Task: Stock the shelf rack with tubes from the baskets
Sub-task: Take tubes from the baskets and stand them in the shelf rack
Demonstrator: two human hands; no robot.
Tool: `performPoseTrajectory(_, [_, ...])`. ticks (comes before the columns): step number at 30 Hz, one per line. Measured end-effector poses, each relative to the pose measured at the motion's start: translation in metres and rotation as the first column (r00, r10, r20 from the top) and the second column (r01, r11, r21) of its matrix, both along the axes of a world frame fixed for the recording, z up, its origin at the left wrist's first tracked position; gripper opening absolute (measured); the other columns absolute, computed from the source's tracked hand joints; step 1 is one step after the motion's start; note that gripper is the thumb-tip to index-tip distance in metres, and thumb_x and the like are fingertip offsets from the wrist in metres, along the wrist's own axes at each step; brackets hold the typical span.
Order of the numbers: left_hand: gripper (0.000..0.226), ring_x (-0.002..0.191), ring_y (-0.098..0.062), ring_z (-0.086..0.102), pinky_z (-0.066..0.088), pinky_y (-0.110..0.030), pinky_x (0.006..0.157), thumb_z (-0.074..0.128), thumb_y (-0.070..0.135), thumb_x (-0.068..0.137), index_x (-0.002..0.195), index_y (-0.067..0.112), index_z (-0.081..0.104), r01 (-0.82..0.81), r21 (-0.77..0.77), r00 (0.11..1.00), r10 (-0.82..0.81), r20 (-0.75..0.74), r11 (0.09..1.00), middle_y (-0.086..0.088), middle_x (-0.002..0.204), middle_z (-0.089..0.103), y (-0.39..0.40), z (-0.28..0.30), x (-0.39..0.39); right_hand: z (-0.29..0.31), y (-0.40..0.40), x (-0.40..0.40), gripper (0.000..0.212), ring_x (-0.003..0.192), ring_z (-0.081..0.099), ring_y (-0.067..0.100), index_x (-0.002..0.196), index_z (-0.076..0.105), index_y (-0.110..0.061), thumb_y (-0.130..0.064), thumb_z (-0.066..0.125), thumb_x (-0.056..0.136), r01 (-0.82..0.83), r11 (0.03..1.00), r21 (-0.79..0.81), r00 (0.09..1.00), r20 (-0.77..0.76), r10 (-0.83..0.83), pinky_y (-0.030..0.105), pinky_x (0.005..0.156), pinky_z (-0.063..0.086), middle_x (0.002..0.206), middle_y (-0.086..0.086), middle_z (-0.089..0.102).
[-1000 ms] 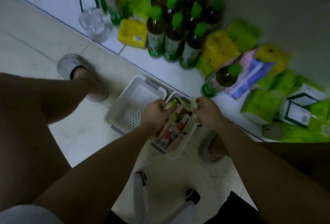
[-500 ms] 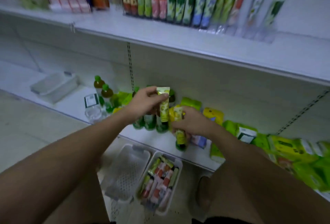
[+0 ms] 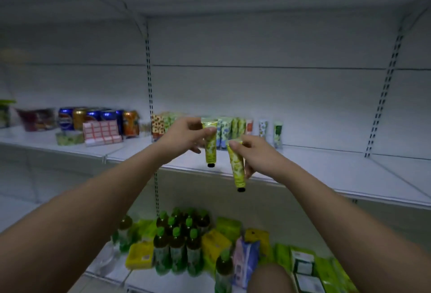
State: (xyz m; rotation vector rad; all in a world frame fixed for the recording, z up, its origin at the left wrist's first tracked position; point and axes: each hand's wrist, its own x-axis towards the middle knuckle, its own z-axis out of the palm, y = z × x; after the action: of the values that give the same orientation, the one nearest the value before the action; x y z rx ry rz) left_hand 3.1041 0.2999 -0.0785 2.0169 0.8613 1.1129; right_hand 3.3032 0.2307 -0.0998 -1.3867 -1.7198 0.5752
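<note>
Since half a second before, both hands had lifted from low in the frame to mid-frame, level with the shelf point(image 3: 303, 169). At that point my left hand point(image 3: 184, 136) pinched one yellow-green tube point(image 3: 210, 143) by its crimped top, cap down, and my right hand point(image 3: 256, 155) gripped a second tube point(image 3: 236, 166) the same way. Both hung before the row of tubes point(image 3: 233, 127), which was blurred, and they looked light and soft, best held by the stiff crimp.

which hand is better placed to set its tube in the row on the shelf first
Left. The left hand holds its yellow-green tube upright, level with the tube row; the right hand's tube hangs lower and tilted.
</note>
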Motion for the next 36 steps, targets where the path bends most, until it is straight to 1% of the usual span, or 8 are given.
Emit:
performPoseTrajectory(3, [0.026, 0.064, -0.011, 0.066, 0.058, -0.03, 0.061, 0.069, 0.028, 0.088, 0.1, 0.006, 0.066, 0.011, 0.023, 1.0, -0.011, 0.01, 1.0, -0.008, 0.083, 0.07, 0.002, 0.022, 0.007, 0.025, -0.003, 0.015, 0.024, 0.05, 0.057, 0.019, 0.078, 0.058, -0.015, -0.027, 0.054, 0.099, 0.051, 0.997, 0.057, 0.998, 0.028, -0.052, 0.031, 0.05, 0.054, 0.06, 0.007, 0.055])
performPoseTrajectory(8, [0.028, 0.066, -0.009, 0.069, 0.053, -0.018, 0.059, 0.069, 0.027, 0.086, 0.11, 0.022, 0.056, 0.005, 0.055, 1.0, -0.006, 0.013, 0.998, 0.0, 0.083, 0.073, 0.019, 0.051, 0.018, 0.053, 0.013, 0.038, 0.024, 0.05, 0.062, 0.016, 0.084, 0.065, -0.009, -0.027, 0.057, 0.097, 0.165, 0.974, 0.158, 0.985, 0.021, -0.17, 0.025, 0.049, 0.052, 0.057, 0.002, 0.061])
performPoseTrajectory(12, [0.02, 0.078, -0.019, 0.07, 0.057, -0.027, 0.069, 0.07, 0.019, 0.085, 0.1, 0.009, 0.061, 0.019, 0.085, 1.0, -0.017, -0.016, 0.996, -0.009, 0.089, 0.071, 0.042, 0.068, 0.032, 0.069, 0.039, 0.049, 0.021, 0.055, 0.067, 0.02, 0.085, 0.065, -0.01, -0.026, 0.058, 0.096, 0.222, 0.951, 0.217, 0.965, 0.087, -0.246, 0.033, 0.053, 0.059, 0.066, 0.006, 0.066])
performPoseTrajectory(16, [0.017, 0.074, -0.014, 0.069, 0.054, -0.017, 0.062, 0.069, 0.013, 0.086, 0.1, 0.011, 0.06, 0.025, 0.111, 0.999, -0.021, -0.037, 0.994, -0.009, 0.09, 0.069, 0.073, 0.081, 0.051, 0.086, 0.074, 0.061, 0.013, 0.066, 0.069, 0.022, 0.089, 0.072, -0.017, -0.021, 0.061, 0.094, 0.22, 0.946, 0.238, 0.933, 0.232, -0.275, 0.029, 0.054, 0.058, 0.073, 0.006, 0.071])
performPoseTrajectory(21, [0.023, 0.08, -0.023, 0.071, 0.061, -0.03, 0.069, 0.069, 0.005, 0.085, 0.107, 0.006, 0.06, 0.067, 0.071, 0.998, -0.066, -0.022, 0.995, -0.014, 0.092, 0.07, 0.121, 0.085, 0.08, 0.096, 0.123, 0.082, 0.014, 0.069, 0.07, 0.022, 0.088, 0.071, -0.016, -0.021, 0.06, 0.095, 0.237, 0.939, 0.251, 0.884, 0.346, -0.315, 0.042, 0.072, 0.059, 0.08, 0.007, 0.072])
performPoseTrajectory(26, [0.002, 0.081, -0.018, 0.068, 0.059, -0.027, 0.074, 0.069, 0.01, 0.087, 0.088, 0.008, 0.069, -0.004, 0.096, 0.995, 0.014, -0.103, 0.995, -0.007, 0.086, 0.07, 0.176, 0.073, 0.111, 0.091, 0.172, 0.098, 0.011, 0.066, 0.07, 0.017, 0.09, 0.066, -0.016, -0.017, 0.057, 0.096, 0.264, 0.932, 0.249, 0.846, 0.403, -0.348, 0.038, 0.071, 0.06, 0.084, 0.007, 0.071])
performPoseTrajectory(30, [0.007, 0.068, -0.013, 0.062, 0.056, -0.029, 0.072, 0.074, 0.014, 0.084, 0.088, 0.008, 0.073, -0.064, 0.171, 0.978, 0.096, -0.187, 0.983, -0.009, 0.082, 0.072, 0.21, 0.06, 0.132, 0.083, 0.206, 0.108, 0.009, 0.064, 0.07, 0.017, 0.092, 0.064, -0.016, -0.014, 0.057, 0.096, 0.292, 0.919, 0.267, 0.823, 0.419, -0.383, 0.04, 0.072, 0.06, 0.084, 0.006, 0.069])
performPoseTrajectory(36, [0.004, 0.071, -0.02, 0.065, 0.058, -0.036, 0.077, 0.074, 0.006, 0.083, 0.086, 0.008, 0.073, -0.08, 0.218, 0.951, 0.14, -0.275, 0.973, -0.008, 0.079, 0.071, 0.246, 0.045, 0.154, 0.071, 0.236, 0.116, 0.009, 0.072, 0.069, 0.024, 0.092, 0.063, -0.016, -0.011, 0.056, 0.095, 0.299, 0.915, 0.272, 0.789, 0.469, -0.398, 0.043, 0.076, 0.058, 0.09, 0.008, 0.067])
